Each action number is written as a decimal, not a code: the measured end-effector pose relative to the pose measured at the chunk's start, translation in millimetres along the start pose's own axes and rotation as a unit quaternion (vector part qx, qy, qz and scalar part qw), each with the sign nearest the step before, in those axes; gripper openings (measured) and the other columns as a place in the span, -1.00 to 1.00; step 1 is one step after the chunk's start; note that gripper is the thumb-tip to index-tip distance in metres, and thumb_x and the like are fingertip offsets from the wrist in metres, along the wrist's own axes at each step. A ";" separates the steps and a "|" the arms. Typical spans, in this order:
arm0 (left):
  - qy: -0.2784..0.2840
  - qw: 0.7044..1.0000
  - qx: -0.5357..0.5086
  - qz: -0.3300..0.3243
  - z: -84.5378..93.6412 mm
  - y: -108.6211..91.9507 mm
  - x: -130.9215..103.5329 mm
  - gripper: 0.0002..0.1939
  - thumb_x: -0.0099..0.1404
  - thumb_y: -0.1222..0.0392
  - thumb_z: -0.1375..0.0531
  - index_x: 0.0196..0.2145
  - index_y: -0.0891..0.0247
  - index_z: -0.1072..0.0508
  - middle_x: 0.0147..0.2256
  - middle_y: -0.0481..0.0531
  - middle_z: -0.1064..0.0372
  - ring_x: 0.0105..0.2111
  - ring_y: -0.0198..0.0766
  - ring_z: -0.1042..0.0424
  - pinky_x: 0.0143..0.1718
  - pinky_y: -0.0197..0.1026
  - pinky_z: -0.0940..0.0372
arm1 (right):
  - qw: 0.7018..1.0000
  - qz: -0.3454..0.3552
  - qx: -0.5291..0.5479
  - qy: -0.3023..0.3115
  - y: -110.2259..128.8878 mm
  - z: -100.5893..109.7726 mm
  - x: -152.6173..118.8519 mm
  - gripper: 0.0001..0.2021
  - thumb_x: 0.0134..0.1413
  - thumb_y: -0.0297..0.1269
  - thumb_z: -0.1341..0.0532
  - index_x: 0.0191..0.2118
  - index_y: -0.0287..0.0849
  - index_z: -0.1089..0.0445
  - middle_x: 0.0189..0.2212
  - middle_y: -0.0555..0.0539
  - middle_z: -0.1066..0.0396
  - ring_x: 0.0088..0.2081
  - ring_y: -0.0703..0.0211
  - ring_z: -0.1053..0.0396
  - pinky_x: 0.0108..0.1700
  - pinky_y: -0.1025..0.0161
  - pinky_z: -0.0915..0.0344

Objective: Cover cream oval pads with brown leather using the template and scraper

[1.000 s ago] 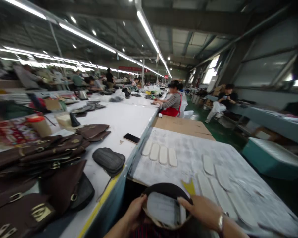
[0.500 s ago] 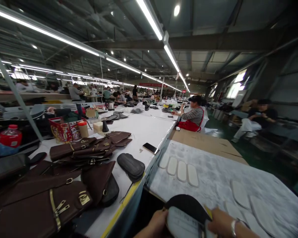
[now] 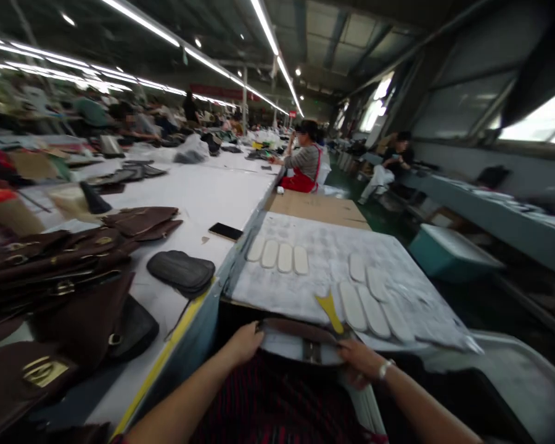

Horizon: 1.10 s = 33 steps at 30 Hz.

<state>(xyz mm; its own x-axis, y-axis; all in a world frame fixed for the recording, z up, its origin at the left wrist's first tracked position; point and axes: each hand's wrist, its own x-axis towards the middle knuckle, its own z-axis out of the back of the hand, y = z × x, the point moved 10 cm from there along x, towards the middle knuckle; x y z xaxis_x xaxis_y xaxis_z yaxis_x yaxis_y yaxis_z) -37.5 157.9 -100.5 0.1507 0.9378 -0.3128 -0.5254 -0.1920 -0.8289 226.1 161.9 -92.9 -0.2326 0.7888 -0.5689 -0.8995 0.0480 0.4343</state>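
Note:
Both hands are closed on an oval leather bag panel [image 3: 300,333] with a dark brown upper edge, a pale inner face and a dark strap across it. My left hand [image 3: 246,342] pinches its left end. At the right end, my right hand [image 3: 358,361], with a silver bracelet at the wrist, grips the rim. A yellow forked piece [image 3: 330,311] appears to lie on the board's near edge, close to my right fingers. Several pale oval pieces [image 3: 284,257] are laid out on the whitish board [image 3: 314,234] beyond. Blur hides finer detail of the panel.
Brown bags with gold fittings [image 3: 83,296] cover the white table [image 3: 203,185] at left. Dark oval pieces [image 3: 181,271] and a phone [image 3: 226,232] lie near its edge. A person in a red apron [image 3: 305,163] sits ahead; a teal box [image 3: 451,253] stands right.
The view has swung right and tipped down. The panel has tilted, so its brown edge and strap show, and more of both forearms is visible. Both hands keep hold of it.

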 end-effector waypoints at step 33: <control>0.090 0.964 0.250 0.009 -0.7 -8.1 20.3 -0.55 0.09 -0.02 -0.07 -0.15 0.34 -0.42 -0.18 0.16 -0.43 -0.20 -0.03 -0.40 -0.18 -0.17 -0.22 | 0.994 -0.004 0.099 0.048 -9.1 -20.2 6.5 -0.41 0.02 -0.25 -0.08 0.17 -0.30 0.07 -0.13 -0.28 -0.34 -0.49 0.23 -0.37 -0.57 0.39 -0.24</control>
<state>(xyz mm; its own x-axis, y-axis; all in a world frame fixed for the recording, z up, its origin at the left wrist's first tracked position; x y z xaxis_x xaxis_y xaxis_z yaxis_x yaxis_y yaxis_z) -29.6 178.3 -100.5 0.2579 0.8614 -0.4376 -0.8604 -0.0013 -0.5096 225.4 154.3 -114.7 -0.2678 0.7268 -0.6325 -0.8133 0.1814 0.5528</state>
